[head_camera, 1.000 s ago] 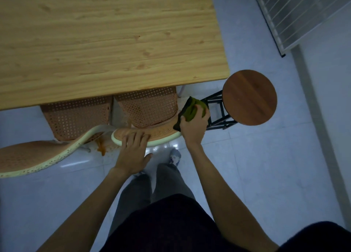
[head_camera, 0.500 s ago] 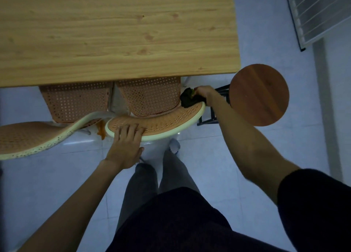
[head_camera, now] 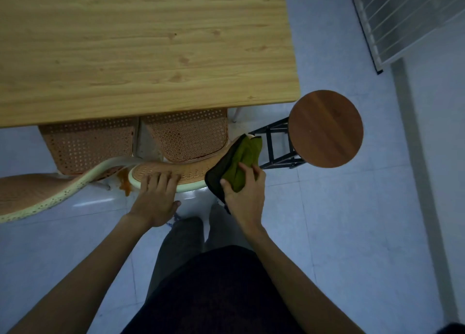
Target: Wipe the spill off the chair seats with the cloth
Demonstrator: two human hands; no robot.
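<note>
Two cane-weave chairs are tucked under the wooden table. The right chair seat (head_camera: 187,138) shows between the table edge and its curved backrest (head_camera: 191,171). My left hand (head_camera: 157,195) lies flat on that backrest's top rim, fingers spread. My right hand (head_camera: 245,195) grips a green cloth (head_camera: 242,158) with a dark underside, pressed against the right end of the backrest. The left chair seat (head_camera: 88,144) lies beside it, its backrest (head_camera: 30,195) sweeping to the left. An orange spill (head_camera: 125,182) shows on the floor between the chairs.
The wooden table (head_camera: 141,44) covers the far part of both seats. A round wooden stool (head_camera: 325,128) on a black frame stands close to the right of my right hand. A white wire rack (head_camera: 402,19) leans at the top right. My legs stand below.
My right hand pulled the cloth back from the far right edge of the chair toward me and unfolded it over the backrest's end. My left hand stayed on the rim.
</note>
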